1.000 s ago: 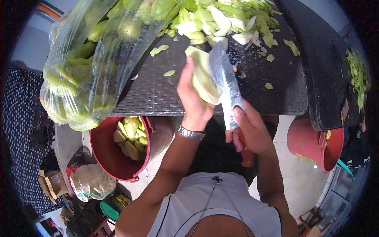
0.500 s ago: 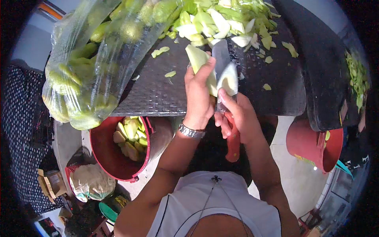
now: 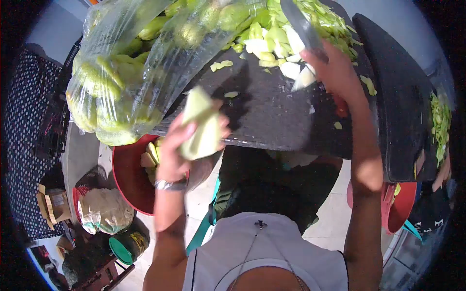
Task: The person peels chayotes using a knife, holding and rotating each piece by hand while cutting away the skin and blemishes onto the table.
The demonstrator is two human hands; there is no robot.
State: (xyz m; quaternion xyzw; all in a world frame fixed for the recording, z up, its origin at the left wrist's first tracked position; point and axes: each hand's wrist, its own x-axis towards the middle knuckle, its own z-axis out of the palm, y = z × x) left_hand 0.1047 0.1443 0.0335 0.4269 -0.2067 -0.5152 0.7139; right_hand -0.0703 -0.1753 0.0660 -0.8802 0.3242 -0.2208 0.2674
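Pale peeled piece is held in the left hand, fingers curled round its sides, over the near edge of the table, long axis toward the far edge; knife is clasped by the right hand, well apart, by the cut heap.

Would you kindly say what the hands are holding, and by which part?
The left hand holds the pale piece by its sides; the right hand holds the knife by its red handle.

Left hand is curled, right hand farther forward.
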